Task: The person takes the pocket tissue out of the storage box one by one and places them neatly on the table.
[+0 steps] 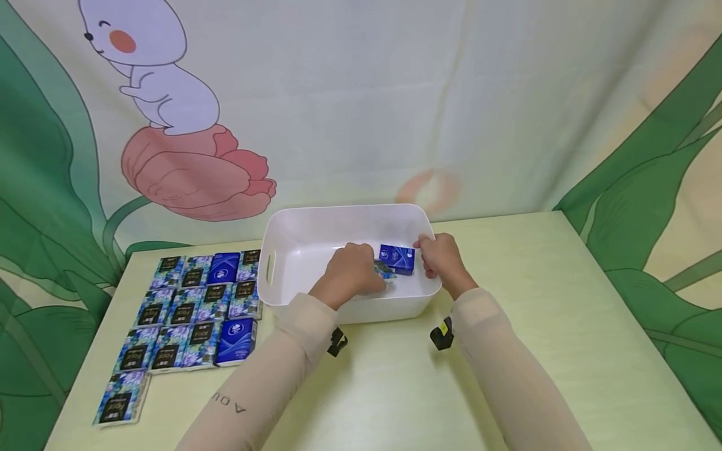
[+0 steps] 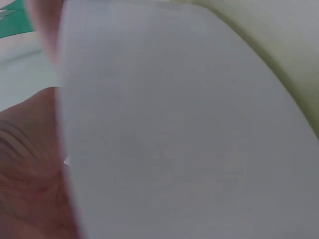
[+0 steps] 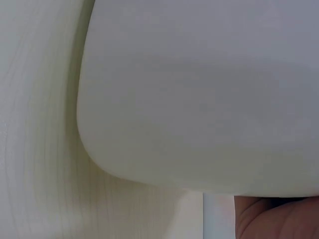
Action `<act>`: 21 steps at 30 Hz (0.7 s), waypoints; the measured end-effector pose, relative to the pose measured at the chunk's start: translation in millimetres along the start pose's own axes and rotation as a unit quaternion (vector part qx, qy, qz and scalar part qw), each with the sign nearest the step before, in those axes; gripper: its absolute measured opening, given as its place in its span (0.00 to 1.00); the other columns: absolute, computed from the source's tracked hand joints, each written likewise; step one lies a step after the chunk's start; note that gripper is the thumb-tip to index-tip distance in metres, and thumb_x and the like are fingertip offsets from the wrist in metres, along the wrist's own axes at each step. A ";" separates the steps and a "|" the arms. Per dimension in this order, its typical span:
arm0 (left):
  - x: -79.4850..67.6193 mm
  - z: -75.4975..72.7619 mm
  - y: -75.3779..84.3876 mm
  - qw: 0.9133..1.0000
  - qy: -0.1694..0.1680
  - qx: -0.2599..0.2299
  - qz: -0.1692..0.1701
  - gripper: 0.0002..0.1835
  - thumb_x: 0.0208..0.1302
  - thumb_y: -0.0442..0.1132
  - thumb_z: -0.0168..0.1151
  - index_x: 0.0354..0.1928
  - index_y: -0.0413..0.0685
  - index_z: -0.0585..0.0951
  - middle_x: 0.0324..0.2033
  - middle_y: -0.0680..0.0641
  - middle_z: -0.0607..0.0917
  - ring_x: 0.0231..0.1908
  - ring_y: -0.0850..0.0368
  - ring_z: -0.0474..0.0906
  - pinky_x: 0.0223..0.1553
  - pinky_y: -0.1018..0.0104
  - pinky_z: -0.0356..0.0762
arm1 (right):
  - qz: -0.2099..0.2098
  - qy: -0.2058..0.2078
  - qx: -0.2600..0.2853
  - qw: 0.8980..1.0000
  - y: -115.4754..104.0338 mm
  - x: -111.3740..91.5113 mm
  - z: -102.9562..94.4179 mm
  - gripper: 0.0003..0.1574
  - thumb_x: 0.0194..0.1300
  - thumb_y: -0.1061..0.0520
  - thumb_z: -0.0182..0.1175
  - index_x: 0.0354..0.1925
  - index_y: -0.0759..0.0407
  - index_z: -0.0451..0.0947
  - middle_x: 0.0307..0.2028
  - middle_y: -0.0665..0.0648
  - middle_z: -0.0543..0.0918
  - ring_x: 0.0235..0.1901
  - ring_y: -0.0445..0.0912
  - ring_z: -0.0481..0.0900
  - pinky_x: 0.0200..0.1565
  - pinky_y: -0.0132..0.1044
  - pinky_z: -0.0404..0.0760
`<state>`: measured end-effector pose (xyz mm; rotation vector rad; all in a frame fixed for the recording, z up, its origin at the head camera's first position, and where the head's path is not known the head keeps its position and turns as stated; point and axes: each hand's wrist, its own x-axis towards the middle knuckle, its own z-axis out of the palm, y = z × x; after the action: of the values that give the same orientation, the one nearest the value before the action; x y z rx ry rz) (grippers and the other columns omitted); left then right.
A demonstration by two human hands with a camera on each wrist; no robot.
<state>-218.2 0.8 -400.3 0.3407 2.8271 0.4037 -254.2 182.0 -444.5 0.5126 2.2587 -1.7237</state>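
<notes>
A white plastic basket stands on the table against the wall. Inside it my left hand reaches over the near rim and holds a floral-printed tissue pack, mostly hidden by the fingers. Beside that pack lies a blue tissue pack at the basket's right end. My right hand grips the right end wall of the basket, with the fingers curled over it. The basket wall fills most of the left wrist view, and its outer side most of the right wrist view.
Left of the basket, floral tissue packs and blue ones lie in rows, with a single floral pack at the front. A printed curtain hangs behind the pale table.
</notes>
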 end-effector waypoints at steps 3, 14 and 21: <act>-15.6 -11.4 -9.6 0.998 0.042 -0.033 0.027 0.19 0.51 0.41 0.73 0.42 0.38 0.81 0.30 0.46 0.80 0.31 0.52 0.73 0.32 0.61 0.71 | 0.002 0.002 0.001 1.000 0.4 0.4 -0.2 0.21 0.77 0.55 0.46 0.50 0.70 0.77 0.15 0.51 0.63 0.12 0.40 0.59 0.15 0.30 0.61; -93.8 -60.6 -41.7 0.978 0.168 -0.121 0.026 0.37 0.49 0.42 0.73 0.64 0.41 0.77 0.46 0.43 0.84 0.38 0.48 0.78 0.36 0.56 0.76 | -0.004 -0.003 -0.006 1.000 1.7 1.0 0.3 0.22 0.78 0.55 0.45 0.53 0.72 0.77 0.16 0.51 0.63 0.12 0.40 0.59 0.15 0.30 0.61; -150.7 -77.7 -83.4 0.968 0.217 -0.119 -0.032 0.37 0.54 0.46 0.72 0.67 0.42 0.75 0.49 0.40 0.85 0.36 0.48 0.77 0.30 0.58 0.73 | -0.007 -0.009 -0.008 1.000 0.7 -0.8 0.4 0.22 0.78 0.55 0.45 0.53 0.72 0.76 0.15 0.50 0.63 0.12 0.40 0.59 0.16 0.30 0.62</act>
<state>-115.5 -135.8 -319.6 0.1186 3.1455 0.8917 -253.2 181.7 -444.9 0.4765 2.2677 -1.7082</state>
